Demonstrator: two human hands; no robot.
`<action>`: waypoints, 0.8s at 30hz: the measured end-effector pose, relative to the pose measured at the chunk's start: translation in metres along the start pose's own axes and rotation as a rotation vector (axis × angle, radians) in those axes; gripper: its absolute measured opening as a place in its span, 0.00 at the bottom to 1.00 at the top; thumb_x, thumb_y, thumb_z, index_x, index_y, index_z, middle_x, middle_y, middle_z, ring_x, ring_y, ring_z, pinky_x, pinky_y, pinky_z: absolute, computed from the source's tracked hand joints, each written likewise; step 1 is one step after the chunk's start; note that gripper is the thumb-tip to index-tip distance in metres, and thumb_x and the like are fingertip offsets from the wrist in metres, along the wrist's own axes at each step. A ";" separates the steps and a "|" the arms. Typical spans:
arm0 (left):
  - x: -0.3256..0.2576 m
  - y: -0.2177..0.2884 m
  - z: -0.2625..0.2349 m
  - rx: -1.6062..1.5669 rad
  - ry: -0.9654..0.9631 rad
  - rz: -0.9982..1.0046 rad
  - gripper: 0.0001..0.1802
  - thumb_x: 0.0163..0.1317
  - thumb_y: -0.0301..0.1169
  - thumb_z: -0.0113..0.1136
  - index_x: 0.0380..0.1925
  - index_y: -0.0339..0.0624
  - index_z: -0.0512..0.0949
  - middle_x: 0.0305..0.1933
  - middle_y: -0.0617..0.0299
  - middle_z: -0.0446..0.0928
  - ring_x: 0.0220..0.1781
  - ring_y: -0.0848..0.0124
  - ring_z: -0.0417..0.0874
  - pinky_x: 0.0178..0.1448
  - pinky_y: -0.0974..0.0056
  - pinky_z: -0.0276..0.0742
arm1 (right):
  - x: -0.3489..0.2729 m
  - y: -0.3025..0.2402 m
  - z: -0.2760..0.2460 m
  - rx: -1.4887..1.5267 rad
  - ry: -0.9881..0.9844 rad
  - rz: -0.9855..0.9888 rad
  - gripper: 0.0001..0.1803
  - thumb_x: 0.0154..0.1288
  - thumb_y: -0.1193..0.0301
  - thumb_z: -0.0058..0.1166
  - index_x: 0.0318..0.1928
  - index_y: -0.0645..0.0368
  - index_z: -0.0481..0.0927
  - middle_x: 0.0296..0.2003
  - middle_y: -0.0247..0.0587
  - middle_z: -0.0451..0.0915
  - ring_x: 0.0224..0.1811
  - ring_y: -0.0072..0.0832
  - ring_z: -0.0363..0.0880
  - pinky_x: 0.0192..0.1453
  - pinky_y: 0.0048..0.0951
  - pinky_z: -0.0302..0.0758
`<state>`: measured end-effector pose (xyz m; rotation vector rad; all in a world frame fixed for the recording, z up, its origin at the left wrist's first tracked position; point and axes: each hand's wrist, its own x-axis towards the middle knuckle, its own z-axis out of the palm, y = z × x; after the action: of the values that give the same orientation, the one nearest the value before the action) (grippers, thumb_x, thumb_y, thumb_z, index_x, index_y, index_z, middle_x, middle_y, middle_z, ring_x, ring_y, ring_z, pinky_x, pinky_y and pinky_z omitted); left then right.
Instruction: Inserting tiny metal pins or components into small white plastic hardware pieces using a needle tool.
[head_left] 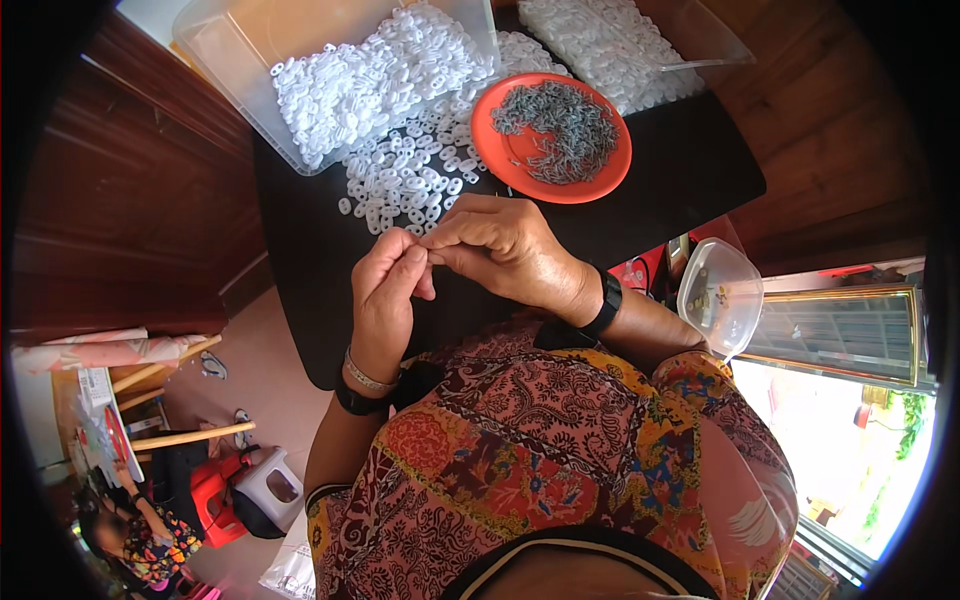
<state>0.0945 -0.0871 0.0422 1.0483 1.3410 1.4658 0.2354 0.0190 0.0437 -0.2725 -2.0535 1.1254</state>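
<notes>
My left hand (385,290) and my right hand (515,250) meet fingertip to fingertip above the near part of a black table (690,165). Both are closed in a pinch, and whatever lies between the fingers is too small and hidden to make out. Just beyond them spreads a loose heap of small white oval plastic pieces with holes (395,180). An orange-red plate (610,180) stands past my right hand, bearing a pile of small grey metal pins or screws (575,130).
A clear plastic bin (240,120) lies tipped at the back left, spilling white pieces. Another clear container of white pieces (610,50) stands back right. A clear tub (720,300) is at the right. Red and grey stools (215,490) and another person (150,540) are at lower left.
</notes>
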 end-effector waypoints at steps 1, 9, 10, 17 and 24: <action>0.000 0.002 0.000 0.020 0.003 0.021 0.12 0.69 0.32 0.47 0.29 0.36 0.71 0.22 0.67 0.68 0.23 0.81 0.67 0.29 0.74 0.65 | 0.002 -0.002 -0.002 -0.032 -0.015 -0.044 0.08 0.54 0.78 0.63 0.37 0.59 0.83 0.30 0.39 0.80 0.32 0.33 0.82 0.35 0.29 0.78; 0.010 0.009 0.012 0.039 0.007 0.091 0.13 0.69 0.34 0.47 0.29 0.36 0.71 0.21 0.67 0.67 0.23 0.80 0.67 0.28 0.74 0.64 | 0.003 -0.002 -0.016 -0.106 0.029 -0.082 0.06 0.53 0.78 0.64 0.34 0.60 0.82 0.29 0.38 0.80 0.31 0.31 0.82 0.32 0.28 0.77; 0.010 0.013 0.012 0.052 0.000 0.100 0.13 0.70 0.34 0.48 0.31 0.35 0.73 0.21 0.67 0.67 0.23 0.81 0.67 0.28 0.73 0.64 | 0.003 -0.002 -0.020 -0.127 0.068 -0.089 0.05 0.55 0.78 0.63 0.33 0.61 0.81 0.28 0.38 0.80 0.30 0.31 0.81 0.32 0.28 0.76; 0.015 0.012 -0.004 0.882 -0.016 0.244 0.11 0.65 0.30 0.51 0.41 0.36 0.77 0.32 0.51 0.78 0.33 0.58 0.80 0.36 0.61 0.74 | -0.022 0.008 -0.054 -0.184 0.177 0.096 0.05 0.61 0.75 0.59 0.32 0.62 0.78 0.24 0.41 0.76 0.25 0.34 0.77 0.29 0.31 0.72; 0.019 -0.004 0.011 1.338 -0.181 0.287 0.18 0.63 0.33 0.50 0.51 0.40 0.76 0.27 0.52 0.77 0.27 0.53 0.80 0.34 0.52 0.75 | -0.059 0.021 -0.052 -0.267 0.159 0.133 0.05 0.59 0.75 0.60 0.31 0.62 0.77 0.24 0.42 0.76 0.24 0.36 0.77 0.28 0.32 0.72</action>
<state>0.1005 -0.0656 0.0391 2.1792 2.1008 0.4396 0.3094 0.0339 0.0129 -0.6183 -2.0642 0.8731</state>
